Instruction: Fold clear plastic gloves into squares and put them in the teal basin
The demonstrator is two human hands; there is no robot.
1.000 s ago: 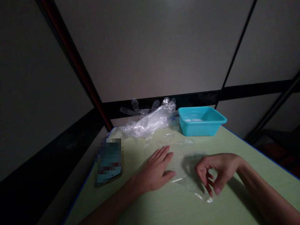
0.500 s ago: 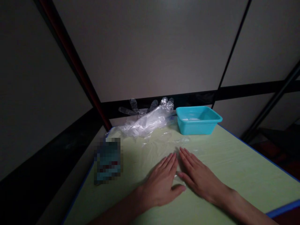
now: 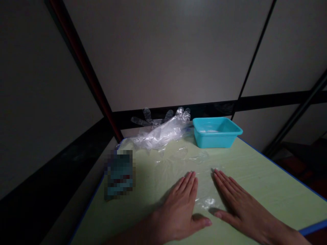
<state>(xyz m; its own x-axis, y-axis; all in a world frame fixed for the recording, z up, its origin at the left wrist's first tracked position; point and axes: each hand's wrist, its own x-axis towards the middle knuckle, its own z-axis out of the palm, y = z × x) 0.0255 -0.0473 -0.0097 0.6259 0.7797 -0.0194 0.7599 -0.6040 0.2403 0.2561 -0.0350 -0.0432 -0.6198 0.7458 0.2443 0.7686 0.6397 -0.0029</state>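
A clear plastic glove (image 3: 208,202) lies spread on the pale green table, its thin film hard to make out in the dim light. My left hand (image 3: 180,207) rests flat on its left part, fingers stretched forward and thumb out to the right. On the other side my right hand (image 3: 236,200) is open, palm down, fingers pointing forward and left; whether it presses on the film or hovers just over it I cannot tell. Beyond them, a crumpled heap of clear plastic gloves (image 3: 160,134) lies at the table's far edge, several fingers sticking up.
A turquoise plastic basin (image 3: 216,139) stands at the back right, something pale inside. A blurred-out packet (image 3: 120,175) lies near the left edge. The table (image 3: 270,190) has blue edging and meets panelled doors (image 3: 173,54) behind.
My right hand has moved right, away from my left hand, and the gap between them has widened. More of the shiny film shows there. My left hand has come slightly nearer to me.
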